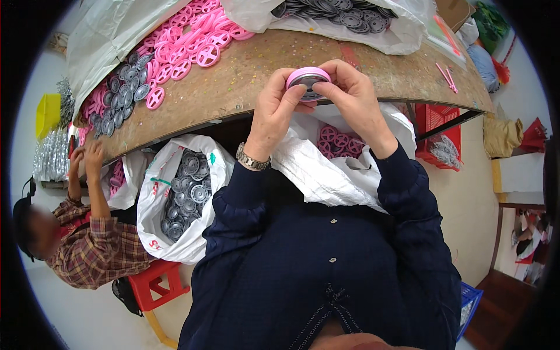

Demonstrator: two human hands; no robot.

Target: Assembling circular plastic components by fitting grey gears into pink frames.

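Just past the table's near edge, both hands grip one small toy wheel, a pink rim (308,72) with a grey hubcap-like disc (309,83) set in it. My left hand (273,105) closes on its left side, thumb lying on the grey disc. From the right, my right hand (353,96) pinches it the same way, thumb pressed to the disc's face. Fingers behind the wheel are partly hidden. Under my hands, an open white woven sack (309,169) holds several pink wheels (338,142).
On the wooden table (245,79) lie piles of pink spoked rims (181,49) and grey discs (125,87). More discs sit in a white bag (186,186) at left. A co-worker (96,239) works beyond it. A red crate (437,137) stands at right.
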